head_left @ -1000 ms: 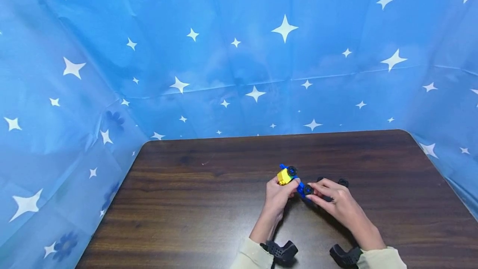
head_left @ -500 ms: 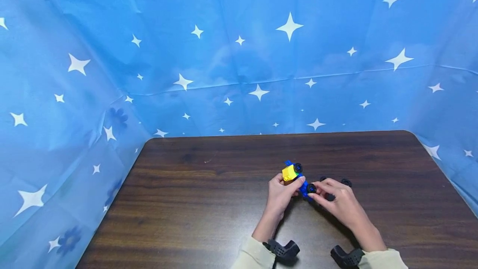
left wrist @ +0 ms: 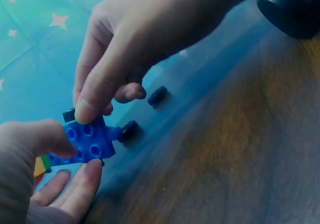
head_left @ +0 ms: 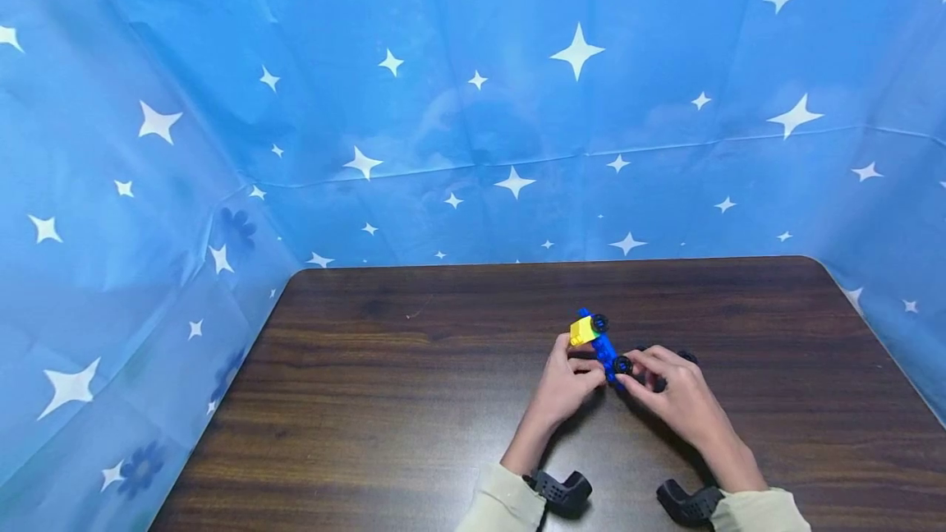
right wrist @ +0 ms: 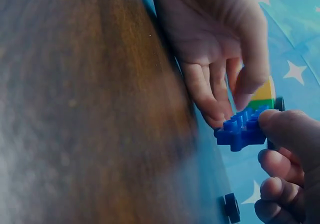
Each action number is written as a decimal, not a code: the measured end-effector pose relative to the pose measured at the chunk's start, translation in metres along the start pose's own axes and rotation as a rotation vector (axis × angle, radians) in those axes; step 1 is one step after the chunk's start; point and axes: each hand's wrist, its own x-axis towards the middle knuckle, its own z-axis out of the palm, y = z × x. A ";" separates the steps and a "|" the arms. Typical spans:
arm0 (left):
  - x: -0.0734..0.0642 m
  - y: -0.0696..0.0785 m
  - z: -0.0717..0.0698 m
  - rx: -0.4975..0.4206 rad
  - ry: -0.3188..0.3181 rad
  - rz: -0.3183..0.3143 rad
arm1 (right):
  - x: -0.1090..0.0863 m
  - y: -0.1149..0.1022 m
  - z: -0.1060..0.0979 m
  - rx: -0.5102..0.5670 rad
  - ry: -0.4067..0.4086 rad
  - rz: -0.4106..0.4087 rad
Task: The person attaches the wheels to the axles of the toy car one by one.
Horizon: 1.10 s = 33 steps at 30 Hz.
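Observation:
A toy brick car has a blue studded base [head_left: 603, 348], a yellow brick [head_left: 581, 332] on a green piece [right wrist: 262, 104], and a black wheel [head_left: 600, 323] at its far end. My left hand [head_left: 565, 384] holds the base's edge between thumb and fingers, seen in both wrist views. At the near end, my right hand [head_left: 683, 401] pinches another black wheel [head_left: 622, 364] against the base's side. The right fingers partly cover this wheel in the left wrist view.
Beyond the right hand lie loose black wheels, one wheel [head_left: 688, 356] partly hidden behind it; the left wrist view shows a wheel [left wrist: 158, 97] clearly. The brown wooden table [head_left: 384, 392] meets a blue star-patterned curtain [head_left: 443, 105] at the back and sides.
The left hand has slid from the car's middle toward the near end, uncovering more of the blue base. Its thumb now lies near the wheel; the right hand stays at that wheel.

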 end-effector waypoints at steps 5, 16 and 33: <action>0.000 -0.001 0.001 0.023 -0.020 0.116 | -0.001 0.002 -0.001 -0.002 -0.021 0.019; -0.003 0.002 -0.002 0.571 -0.027 0.515 | 0.005 0.002 -0.009 0.058 -0.032 -0.012; -0.007 0.006 -0.009 1.002 -0.039 0.741 | 0.002 0.007 -0.020 0.097 -0.119 0.067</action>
